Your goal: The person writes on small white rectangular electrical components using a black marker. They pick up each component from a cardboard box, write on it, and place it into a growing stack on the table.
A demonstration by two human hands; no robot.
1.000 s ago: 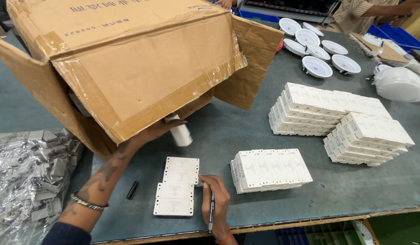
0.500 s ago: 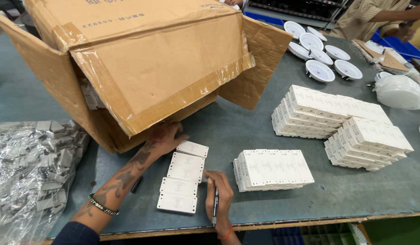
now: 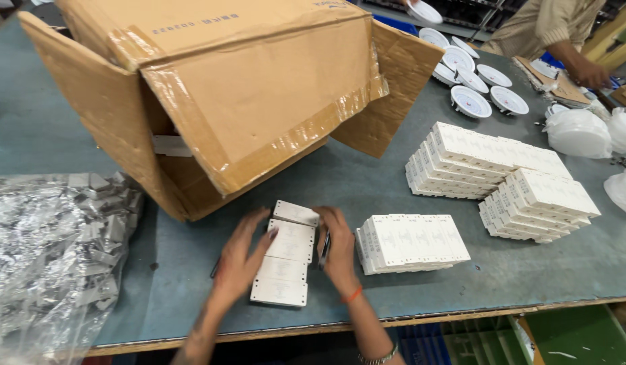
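Several flat white rectangular parts (image 3: 286, 259) lie in a short overlapping row on the grey-green table near its front edge. My left hand (image 3: 240, 258) rests flat against the row's left side, fingers spread. On the right side of the row my right hand (image 3: 337, 250) presses in, and it holds a dark pen (image 3: 324, 247). A large open cardboard box (image 3: 225, 101) lies tipped on its side just behind the hands, with white parts visible inside.
A block of white parts (image 3: 411, 241) stands right of my right hand, with bigger stacks (image 3: 502, 172) farther right. Clear plastic wrapping (image 3: 53, 250) lies at the left. Round white lamp housings (image 3: 471, 84) sit at the back, where another person's arm (image 3: 569, 57) works.
My left hand came out from under the box and laid another white part on the row. Both hands now press the row from its two sides.
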